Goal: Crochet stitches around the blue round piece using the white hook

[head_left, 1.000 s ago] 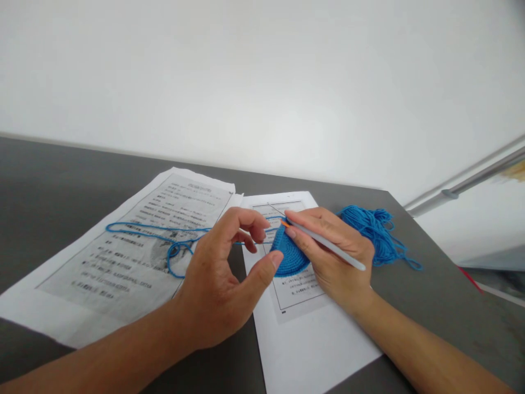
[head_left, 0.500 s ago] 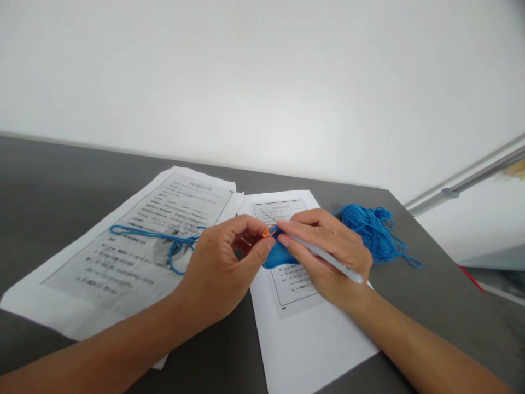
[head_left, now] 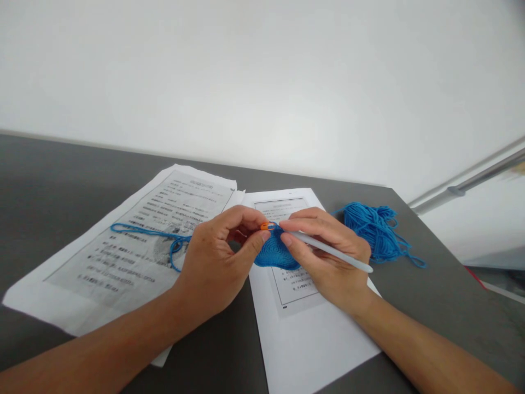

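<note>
Partly worked crochet (head_left: 275, 256) | left fingers (head_left: 241, 217) pinch it | right fingers (head_left: 314, 225) grip hook (head_left: 336, 253) | unworked yarn (head_left: 369, 232) near right edge of counter (head_left: 430, 306)

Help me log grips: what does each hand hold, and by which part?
The right hand holds the crochet hook by its handle. The left hand seems to pinch the orange clip by one end; whether it also grips the blue crocheted piece is hidden.
</note>
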`<state>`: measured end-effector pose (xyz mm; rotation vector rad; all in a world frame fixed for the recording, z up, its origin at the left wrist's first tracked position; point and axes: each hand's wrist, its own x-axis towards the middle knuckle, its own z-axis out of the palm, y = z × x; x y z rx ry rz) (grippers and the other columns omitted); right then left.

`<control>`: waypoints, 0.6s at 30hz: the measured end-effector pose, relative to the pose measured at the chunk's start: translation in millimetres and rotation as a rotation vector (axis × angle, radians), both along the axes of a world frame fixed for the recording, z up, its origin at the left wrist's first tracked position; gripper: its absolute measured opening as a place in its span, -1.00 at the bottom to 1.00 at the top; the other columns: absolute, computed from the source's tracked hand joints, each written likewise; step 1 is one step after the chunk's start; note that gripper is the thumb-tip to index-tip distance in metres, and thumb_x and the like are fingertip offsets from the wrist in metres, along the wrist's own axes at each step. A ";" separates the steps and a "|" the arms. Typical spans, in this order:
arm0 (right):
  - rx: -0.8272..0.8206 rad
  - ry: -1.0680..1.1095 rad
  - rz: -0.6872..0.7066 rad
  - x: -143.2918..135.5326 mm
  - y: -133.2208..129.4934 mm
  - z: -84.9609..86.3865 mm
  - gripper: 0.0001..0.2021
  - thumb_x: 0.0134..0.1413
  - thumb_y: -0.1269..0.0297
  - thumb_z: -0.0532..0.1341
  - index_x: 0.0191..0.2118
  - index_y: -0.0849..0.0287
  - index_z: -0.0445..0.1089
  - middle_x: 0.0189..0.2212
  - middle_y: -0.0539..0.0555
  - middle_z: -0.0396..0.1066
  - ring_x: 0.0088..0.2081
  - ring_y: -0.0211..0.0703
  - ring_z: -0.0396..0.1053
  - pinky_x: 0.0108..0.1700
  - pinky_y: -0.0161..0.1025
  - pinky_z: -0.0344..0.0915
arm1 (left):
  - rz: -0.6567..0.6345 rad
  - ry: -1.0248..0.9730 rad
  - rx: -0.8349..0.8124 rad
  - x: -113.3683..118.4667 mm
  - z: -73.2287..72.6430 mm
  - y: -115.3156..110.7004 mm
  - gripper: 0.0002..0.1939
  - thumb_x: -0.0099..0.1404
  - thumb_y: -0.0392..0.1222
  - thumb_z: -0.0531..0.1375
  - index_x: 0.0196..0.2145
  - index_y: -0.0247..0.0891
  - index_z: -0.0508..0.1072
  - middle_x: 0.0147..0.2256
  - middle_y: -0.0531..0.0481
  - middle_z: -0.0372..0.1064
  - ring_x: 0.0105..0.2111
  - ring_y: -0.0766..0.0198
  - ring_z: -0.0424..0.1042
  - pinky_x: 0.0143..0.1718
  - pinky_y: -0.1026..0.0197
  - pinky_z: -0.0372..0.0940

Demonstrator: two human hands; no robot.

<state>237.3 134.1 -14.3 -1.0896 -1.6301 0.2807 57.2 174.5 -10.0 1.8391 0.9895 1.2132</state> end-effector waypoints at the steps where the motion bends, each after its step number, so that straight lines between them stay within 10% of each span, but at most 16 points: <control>1: 0.013 -0.013 0.007 0.1 0.1 0.1 -0.84 0.17 0.49 0.37 -0.18 0.10 0.63 -0.29 0.05 0.58 -0.29 -0.21 0.52 -0.29 -0.24 0.45 | 0.000 0.005 0.010 0.5 0.7 0.1 -0.88 0.27 -0.40 0.31 -0.34 -0.20 0.58 -0.44 0.16 0.57 -0.45 0.38 0.52 -0.37 0.36 0.40; 18: -0.266 0.189 0.105 -0.3 6.6 -5.1 -0.93 0.19 0.35 0.32 -0.31 0.13 0.58 -0.36 0.03 0.56 -0.33 -0.21 0.48 -0.35 -0.28 0.40 | -0.015 0.179 0.196 -0.1 1.3 -0.2 -0.79 0.31 -0.39 0.23 -0.41 -0.14 0.56 -0.46 0.14 0.56 -0.47 0.31 0.47 -0.33 0.24 0.36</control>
